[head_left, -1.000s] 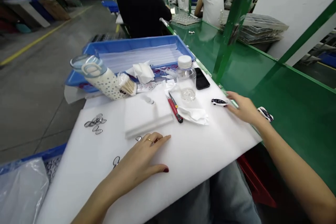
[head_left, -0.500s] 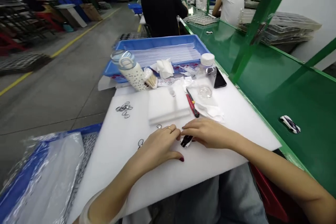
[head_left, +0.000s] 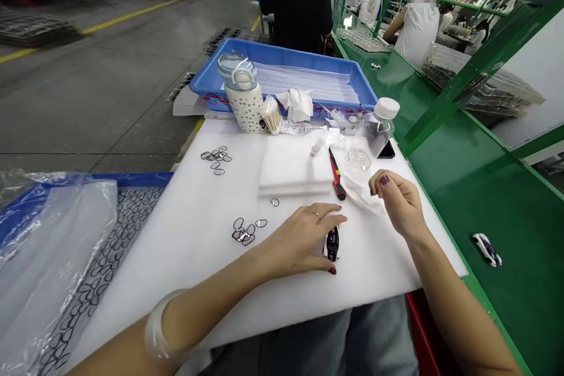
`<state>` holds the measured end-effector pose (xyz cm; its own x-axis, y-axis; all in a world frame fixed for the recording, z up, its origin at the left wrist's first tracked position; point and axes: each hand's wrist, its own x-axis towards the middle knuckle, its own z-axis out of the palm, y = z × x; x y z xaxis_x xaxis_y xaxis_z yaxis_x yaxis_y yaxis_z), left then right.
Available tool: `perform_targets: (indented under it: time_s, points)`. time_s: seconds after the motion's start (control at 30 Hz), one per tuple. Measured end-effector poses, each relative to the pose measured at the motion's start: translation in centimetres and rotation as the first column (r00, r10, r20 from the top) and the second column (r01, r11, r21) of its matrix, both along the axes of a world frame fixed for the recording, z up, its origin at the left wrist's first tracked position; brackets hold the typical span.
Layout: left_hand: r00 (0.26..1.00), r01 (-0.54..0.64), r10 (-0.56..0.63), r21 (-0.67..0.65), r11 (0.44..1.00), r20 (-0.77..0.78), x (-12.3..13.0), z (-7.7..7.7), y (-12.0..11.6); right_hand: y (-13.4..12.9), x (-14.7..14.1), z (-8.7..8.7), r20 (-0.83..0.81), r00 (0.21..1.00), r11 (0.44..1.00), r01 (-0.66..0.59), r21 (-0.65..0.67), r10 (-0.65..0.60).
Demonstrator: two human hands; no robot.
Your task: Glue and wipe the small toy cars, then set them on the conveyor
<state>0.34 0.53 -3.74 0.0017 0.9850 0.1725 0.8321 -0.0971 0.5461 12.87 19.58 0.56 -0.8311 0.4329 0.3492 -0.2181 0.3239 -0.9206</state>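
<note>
My left hand [head_left: 299,241] is round a small black-and-white toy car [head_left: 332,244] on the white foam board [head_left: 374,270]. The fingers touch its far end and the thumb its near end. Raised to the right of the car, my right hand [head_left: 400,205] has the thumb pressed against curled fingers. Whatever may be in that pinch is hidden or too small to make out. Left of my left hand lies a small pile of thin black-edged rings [head_left: 244,234], with a single ring [head_left: 274,202] beyond it. A red-and-black utility knife [head_left: 337,175] lies past the car.
Behind stand a dotted bottle [head_left: 247,106], cotton swabs [head_left: 272,114], a clear bottle [head_left: 374,132] and a blue tray [head_left: 299,50]. More rings [head_left: 215,155] lie at the far left. A green bench [head_left: 458,176] at right carries another toy car [head_left: 487,249]. A co-worker [head_left: 297,3] sits ahead.
My right hand has left the toy car, moving right and closing into a pinch. My left hand stays at the car, which is turned more upright in view. The camera view has shifted.
</note>
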Motion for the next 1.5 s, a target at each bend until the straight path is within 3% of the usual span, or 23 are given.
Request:
perform_targets:
  time_s: [0.13, 0.47, 0.73, 0.9, 0.97, 1.0, 1.1, 1.17, 1.23, 1.33, 1.4, 1.5]
  points:
    - [0.997, 0.065, -0.066, -0.030, 0.997, -0.038, 0.2, -1.0, 0.5, -0.3, 0.0, 0.3, -0.068, 0.997, 0.997, -0.044, -0.067, 0.040]
    - [0.997, 0.059, -0.059, -0.006, 0.998, -0.043, 0.4, -1.0, 0.1, -1.7, -0.1, 0.9, -0.147, 0.989, 0.976, -0.065, -0.209, 0.034]
    - [0.998, 0.051, -0.051, 0.017, 0.999, -0.041, 0.4, -1.3, 0.1, -3.0, -0.6, 1.2, -0.128, 0.977, 0.866, -0.208, -0.455, 0.168]
    - [0.990, -0.044, 0.032, 0.092, 0.995, 0.134, 0.3, -0.5, 0.1, -3.4, -0.5, 0.2, -0.097, 0.944, 0.799, -0.319, -0.510, 0.315]
    - [0.983, -0.073, 0.055, 0.100, 0.992, 0.175, 0.1, -0.2, 0.1, -3.4, -0.5, 0.1, -0.090, 0.926, 0.815, -0.367, -0.449, 0.367]
    - [0.984, -0.062, 0.046, 0.092, 0.994, 0.170, 0.1, -0.1, 0.1, -3.4, -0.6, 0.3, -0.065, 0.930, 0.849, -0.356, -0.391, 0.361]
    - [0.994, 0.047, -0.050, 0.028, 0.999, 0.097, 0.1, 0.0, 0.2, -3.3, -1.5, 1.2, 0.070, 0.991, 0.992, -0.114, -0.050, 0.117]
    - [0.995, 0.090, -0.089, -0.021, 0.996, 0.041, 0.3, 0.1, 0.2, -3.3, -2.9, 1.8, 0.104, 0.991, 0.977, 0.061, 0.204, -0.084]
    - [0.998, 0.070, -0.070, -0.045, 0.997, 0.005, 0.5, 0.4, 0.1, -3.3, -4.9, 2.1, 0.131, 0.984, 0.933, 0.071, 0.353, -0.124]
    - [0.999, -0.006, 0.004, -0.054, 0.999, -0.041, 0.5, 0.8, -0.3, -3.2, -8.2, 1.7, 0.308, 0.951, 0.886, -0.115, 0.450, -0.033]
    - [0.996, -0.032, 0.027, -0.056, 0.998, -0.084, 0.3, 1.0, -0.6, -2.6, -9.9, 1.3, 0.431, 0.901, 0.855, -0.182, 0.486, -0.054]
    - [0.995, -0.044, 0.039, -0.049, 0.998, -0.096, -0.1, 0.9, -0.8, -1.4, -10.8, 1.5, 0.471, 0.882, 0.916, -0.196, 0.351, 0.008]
